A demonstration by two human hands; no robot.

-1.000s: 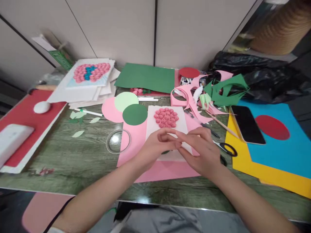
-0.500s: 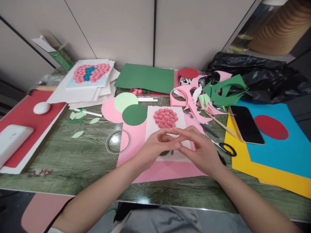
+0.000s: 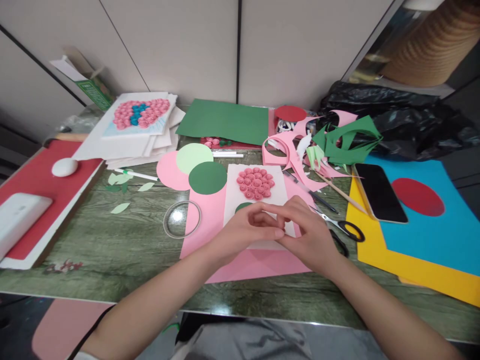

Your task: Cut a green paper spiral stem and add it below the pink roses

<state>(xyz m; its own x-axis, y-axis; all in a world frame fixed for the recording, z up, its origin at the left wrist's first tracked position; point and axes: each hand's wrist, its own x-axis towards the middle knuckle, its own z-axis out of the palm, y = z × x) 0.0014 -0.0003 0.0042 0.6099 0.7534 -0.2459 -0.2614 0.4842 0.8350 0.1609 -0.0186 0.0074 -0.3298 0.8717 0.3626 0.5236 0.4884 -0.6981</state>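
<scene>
My left hand (image 3: 245, 230) and my right hand (image 3: 309, 235) meet fingertip to fingertip above a white card (image 3: 231, 192). The fingers of both are bent and pressed together; whatever is between them, if anything, is too small or hidden to make out. On the card, just beyond my fingers, sits a cluster of pink rolled paper flowers (image 3: 255, 182). A bit of green paper leaf (image 3: 242, 205) peeks out above my left hand. Beneath the card is a sheet of pink paper (image 3: 240, 265). Scissors (image 3: 337, 225) with black handles lie beside my right hand, partly covered by it.
Left of the card are a tape roll (image 3: 165, 227), a dark green paper circle (image 3: 207, 178) and small paper leaves (image 3: 120, 208). Cut paper scraps (image 3: 348, 142) pile up behind. A phone (image 3: 380, 192) rests on blue paper (image 3: 423, 240) at right. A finished flower card (image 3: 140, 115) stands back left.
Both hands have shifted slightly toward me and stay joined at the fingertips. The green leaf now shows above my left hand, and more of the scissors is uncovered.
</scene>
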